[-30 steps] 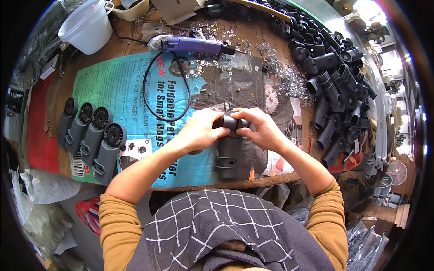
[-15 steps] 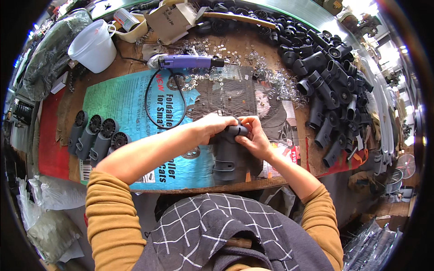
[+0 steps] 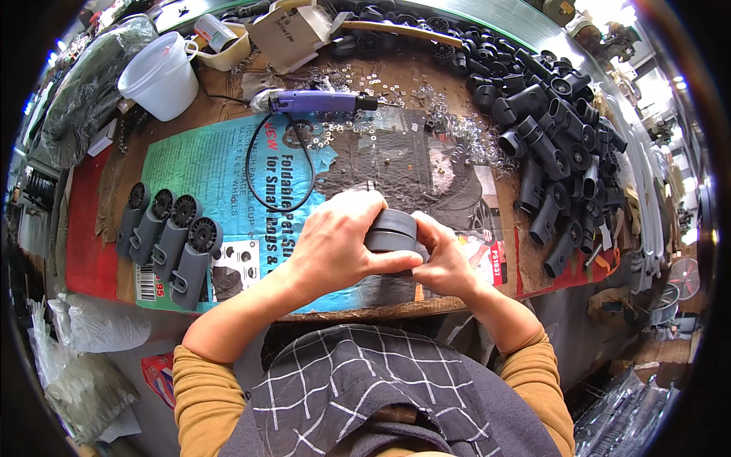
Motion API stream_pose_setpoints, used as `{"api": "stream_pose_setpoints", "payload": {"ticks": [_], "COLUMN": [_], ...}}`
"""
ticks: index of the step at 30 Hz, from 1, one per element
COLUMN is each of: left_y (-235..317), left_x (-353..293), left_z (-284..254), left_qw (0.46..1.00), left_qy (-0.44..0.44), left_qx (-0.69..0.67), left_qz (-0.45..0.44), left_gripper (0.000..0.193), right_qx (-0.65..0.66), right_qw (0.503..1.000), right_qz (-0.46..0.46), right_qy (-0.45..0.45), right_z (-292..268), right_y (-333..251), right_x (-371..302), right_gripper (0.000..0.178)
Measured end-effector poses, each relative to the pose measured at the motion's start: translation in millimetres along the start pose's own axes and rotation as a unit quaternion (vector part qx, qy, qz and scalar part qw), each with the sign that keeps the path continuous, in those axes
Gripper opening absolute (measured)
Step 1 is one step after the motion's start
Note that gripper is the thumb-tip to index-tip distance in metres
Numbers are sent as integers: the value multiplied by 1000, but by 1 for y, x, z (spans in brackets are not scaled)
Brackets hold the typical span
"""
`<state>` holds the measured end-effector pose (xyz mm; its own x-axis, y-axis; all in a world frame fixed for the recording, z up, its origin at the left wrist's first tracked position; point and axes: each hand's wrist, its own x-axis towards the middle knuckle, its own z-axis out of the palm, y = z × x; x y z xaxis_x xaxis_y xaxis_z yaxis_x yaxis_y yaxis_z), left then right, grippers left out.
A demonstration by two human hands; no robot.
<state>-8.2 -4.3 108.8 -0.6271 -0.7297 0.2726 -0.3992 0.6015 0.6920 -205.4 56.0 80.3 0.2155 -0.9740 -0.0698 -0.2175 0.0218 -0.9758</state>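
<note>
Between my two hands is a dark grey plastic caster wheel (image 3: 392, 231), held just above the printed cardboard. Its paired rounded rims face up with a groove between them; the rest of the piece is hidden below. My left hand (image 3: 335, 240) wraps its left side, thumb stretched along the near rim. From the right, my right hand (image 3: 445, 263) grips it with bent fingers. Beyond them lies a purple electric screwdriver (image 3: 316, 101) with a black cord, its tip toward the right.
Several similar grey caster wheels (image 3: 190, 270) stand in a row at left. A heap of black plastic housings (image 3: 552, 145) fills the right. Washers (image 3: 365, 81) and small springs (image 3: 472, 141) lie scattered at the back. A white bucket (image 3: 160, 87) stands far left.
The caster wheel has been turned, so its long body no longer shows and its rims face up. My left hand has shifted from a fingertip hold to a wider grasp.
</note>
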Motion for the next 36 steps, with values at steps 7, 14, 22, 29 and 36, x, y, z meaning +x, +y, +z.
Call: {"api": "stream_pose_setpoints", "payload": {"ticks": [7, 14, 22, 29, 36], "left_y": [-26, -48, -85, -80, -78], "left_x": [-7, -33, -10, -9, -7], "left_z": [11, 50, 77, 72, 69], "left_qw": [999, 963, 976, 975, 973], "left_qy": [19, 96, 152, 113, 134], "left_qx": [-48, -210, -141, -165, -169], "left_qz": [12, -142, -66, -97, -79], "left_gripper": [65, 78, 55, 54, 55], "right_qx": [-138, -637, -319, -424, -440], "right_qw": [990, 715, 891, 875, 874], "right_qz": [26, -240, -288, -122, -123], "right_qy": [9, 161, 147, 199, 166], "right_z": [5, 36, 25, -39, -41], "right_y": [-8, 33, 39, 70, 90], "right_x": [0, 37, 56, 170, 189], "right_gripper": [37, 42, 5, 10, 12]}}
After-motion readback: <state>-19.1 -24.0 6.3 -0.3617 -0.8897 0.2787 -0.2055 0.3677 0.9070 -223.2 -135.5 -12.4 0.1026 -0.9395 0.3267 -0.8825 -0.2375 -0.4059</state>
